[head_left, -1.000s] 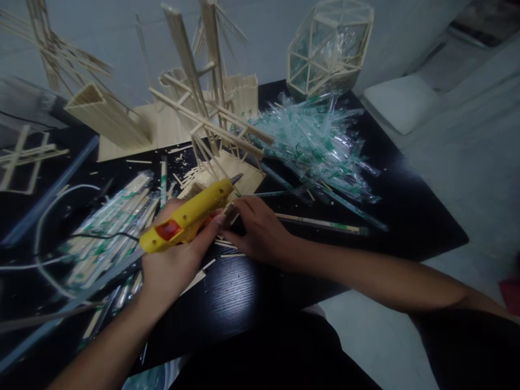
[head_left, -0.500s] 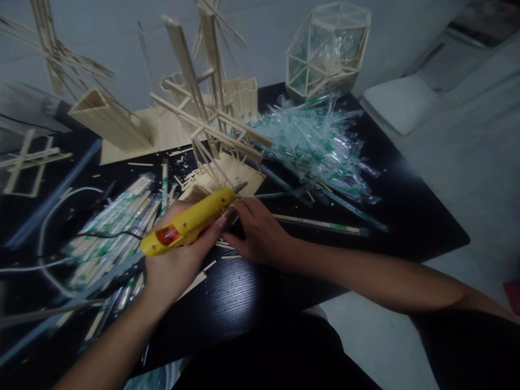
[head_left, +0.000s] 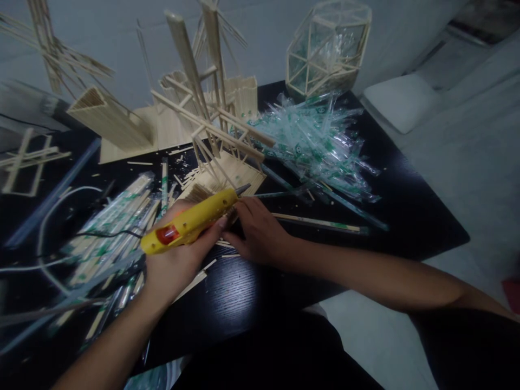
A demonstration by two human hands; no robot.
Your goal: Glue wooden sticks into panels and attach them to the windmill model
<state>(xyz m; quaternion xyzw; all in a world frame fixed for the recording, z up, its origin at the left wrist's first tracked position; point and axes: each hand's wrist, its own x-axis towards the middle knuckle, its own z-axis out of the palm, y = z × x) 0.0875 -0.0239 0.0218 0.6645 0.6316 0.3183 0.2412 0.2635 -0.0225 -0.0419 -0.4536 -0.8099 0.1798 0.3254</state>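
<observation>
A yellow hot glue gun [head_left: 190, 221] lies across my left hand [head_left: 173, 265], which is closed around it, with the nozzle pointing up and to the right. My right hand [head_left: 262, 230] is closed just beyond the nozzle. Its fingers pinch a small brown, ridged wooden piece [head_left: 231, 218], mostly hidden; my left thumb reaches to its edge. Right behind the hands stands a model of glued wooden sticks [head_left: 239, 170], with a flat base and slanted beams. Loose sticks [head_left: 197, 284] lie below my hands on the black table [head_left: 231, 303].
Wrapped chopsticks [head_left: 117, 222] and cables [head_left: 43, 233] spread at the left. Torn plastic wrappers [head_left: 317, 143] pile up at the right, beside a wooden-framed polyhedron [head_left: 329, 51]. A triangular stick column [head_left: 109, 119] stands behind on a board. A white stool [head_left: 400, 103] is past the table's edge.
</observation>
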